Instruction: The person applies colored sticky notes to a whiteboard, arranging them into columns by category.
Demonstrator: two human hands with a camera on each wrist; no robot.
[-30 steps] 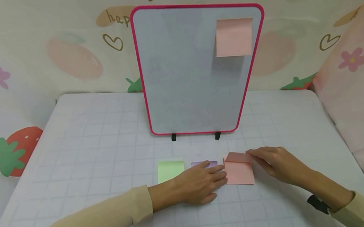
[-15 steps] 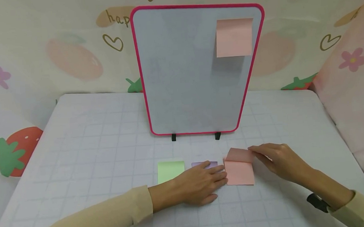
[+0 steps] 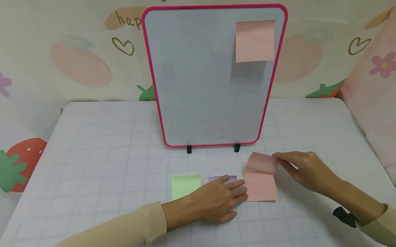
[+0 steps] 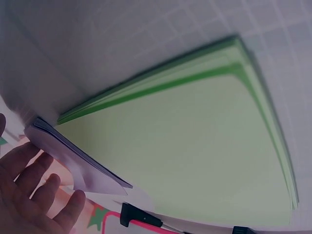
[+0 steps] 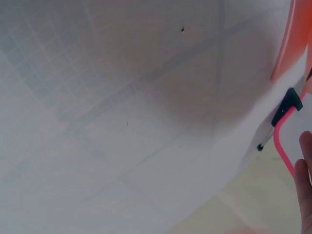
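Observation:
A pink sticky-note pad (image 3: 260, 187) lies on the gridded table. My right hand (image 3: 301, 168) pinches the far edge of its top sheet (image 3: 263, 161), which is peeled up and curls toward the board. Flat on the table, my left hand (image 3: 219, 201) touches the pad's left edge with its fingertips and covers most of a purple pad (image 3: 223, 179) (image 4: 73, 163). A green pad (image 3: 186, 185) (image 4: 195, 146) lies to the left of that hand. One pink note (image 3: 255, 40) sticks to the upper right of the pink-framed whiteboard (image 3: 199, 82).
The whiteboard stands upright on two black feet (image 3: 189, 149) just behind the pads. A fruit-printed backdrop (image 3: 78, 62) closes off the table at the back and both sides. The table's right edge (image 3: 358, 125) runs beside my right forearm.
My right hand has lifted the pink top sheet higher and farther from me, so more of it is peeled off the pad. My left hand has stayed where it was.

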